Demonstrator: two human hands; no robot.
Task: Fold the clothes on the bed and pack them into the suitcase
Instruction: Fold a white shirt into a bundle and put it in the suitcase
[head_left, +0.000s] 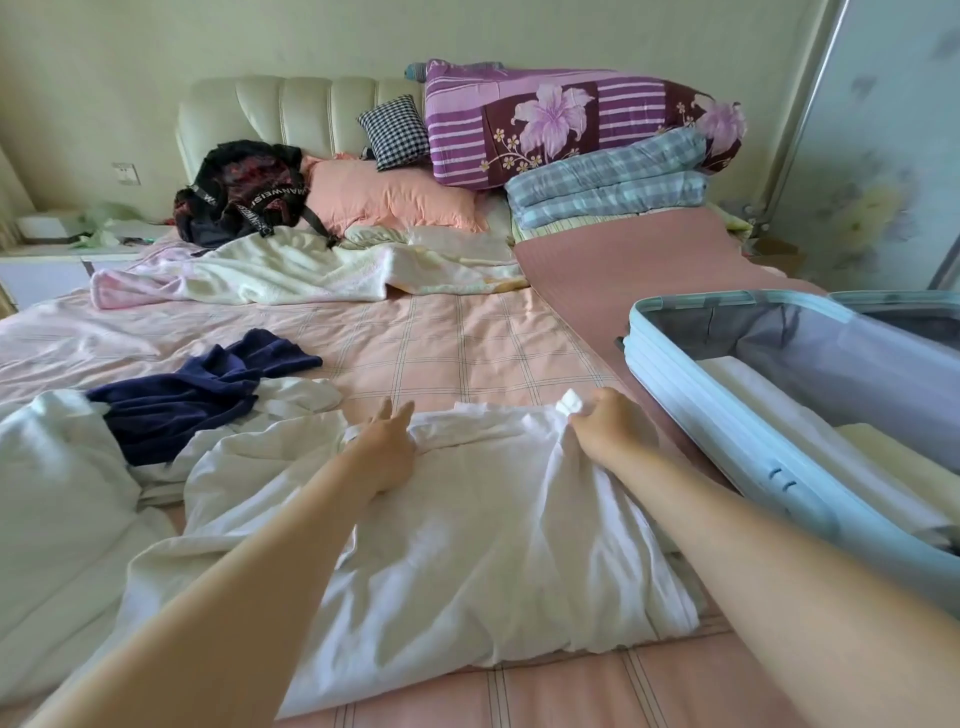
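Between the curled thumb and fingers of my right hand (613, 431) sits a pinched-up tuft of the white garment (467, 545), caught at its far edge. My left hand (387, 449) rests on the same far edge, just beside and to the left of the right one. Two of its fingers point straight ahead and the others are tucked against a ridge of cloth, so I cannot tell whether it grips the fabric or only presses on it. From both hands the garment runs back toward me under my forearms. It lies spread on the bed (467, 343), rumpled and not yet folded, so I judge I am squaring it up for the first fold. Left of my left hand a navy garment (208, 395) lies crumpled on more loose white cloth (52, 493), which also awaits folding. Near my right hand, on its right, the suitcase (727, 441) stands open on the bed with pale folded pieces (779, 410) already laid inside. By my reckoning the packing is partly done, with this garment and the pile on the left remaining.
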